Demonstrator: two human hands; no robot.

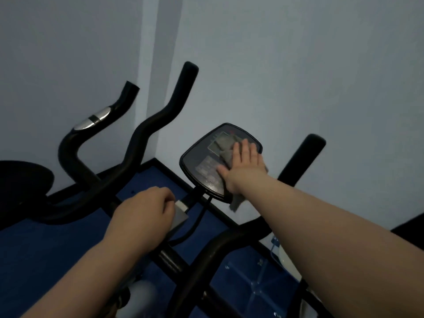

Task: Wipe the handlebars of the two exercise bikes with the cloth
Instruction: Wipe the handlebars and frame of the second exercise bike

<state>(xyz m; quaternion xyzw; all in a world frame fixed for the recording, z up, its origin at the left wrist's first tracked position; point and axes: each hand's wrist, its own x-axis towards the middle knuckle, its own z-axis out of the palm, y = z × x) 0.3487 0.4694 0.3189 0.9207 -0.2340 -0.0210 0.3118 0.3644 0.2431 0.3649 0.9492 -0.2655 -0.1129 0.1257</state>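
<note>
My right hand lies flat with straight fingers on a grey cloth, pressing it onto the black console of the near exercise bike. A corner of the cloth hangs below the console's edge. My left hand is curled around the grey console mount on the stem beneath the console. One black handlebar rises to the right of the console. Another curved handlebar rises to the left. Further left is a handlebar with a silver sensor.
A black rounded part sits at the far left edge. The floor is blue with a black skirting along pale walls that meet in a corner behind the bikes. The bike stem runs toward me between my arms.
</note>
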